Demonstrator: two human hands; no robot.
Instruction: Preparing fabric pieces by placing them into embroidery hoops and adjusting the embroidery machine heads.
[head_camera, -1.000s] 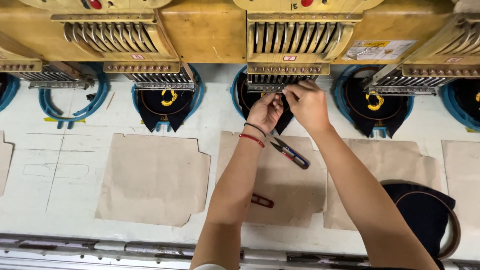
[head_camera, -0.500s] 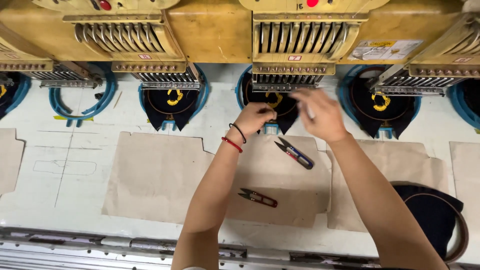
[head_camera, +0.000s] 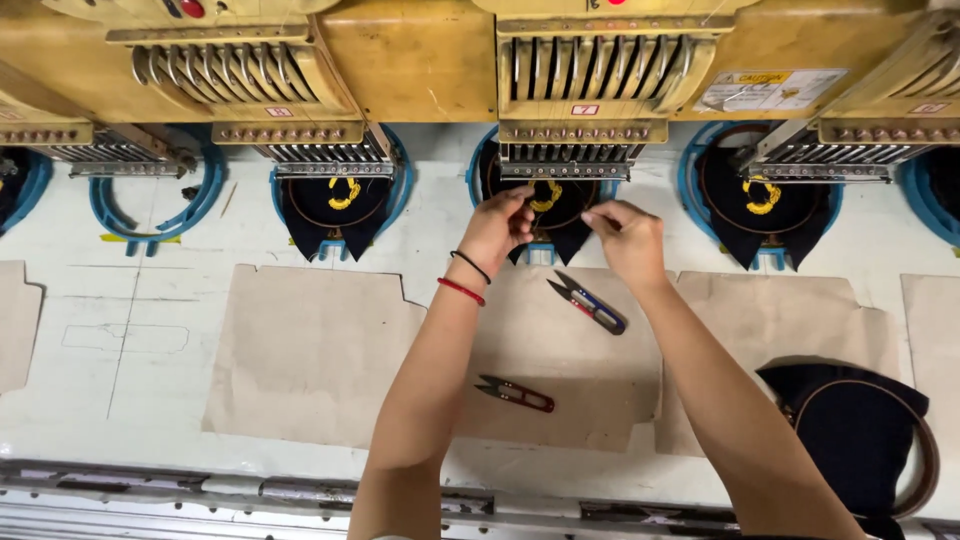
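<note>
My left hand (head_camera: 500, 228), with a black and a red band on the wrist, reaches under the middle embroidery head (head_camera: 583, 100). Its fingertips touch the dark fabric (head_camera: 556, 205) with yellow stitching in the blue hoop (head_camera: 478, 170). My right hand (head_camera: 628, 240) hovers just right of it, thumb and forefinger pinched together. Anything pinched there is too fine to see. Blue-handled thread snips (head_camera: 590, 304) lie on the brown paper sheet (head_camera: 560, 340) below my right hand. Red-handled snips (head_camera: 518, 394) lie nearer to me, between my forearms.
A yellow multi-head embroidery machine (head_camera: 410, 60) spans the back, with more blue hoops holding dark fabric at left (head_camera: 335, 205) and right (head_camera: 765, 200). Brown paper sheets (head_camera: 310, 350) cover the white table. A dark hooped piece (head_camera: 860, 430) lies at the right front. A metal rail (head_camera: 200, 490) edges the front.
Both hands have dropped from the needle area of the middle head to the hooped fabric, and my right hand has moved away to the right. The snips have stayed in place.
</note>
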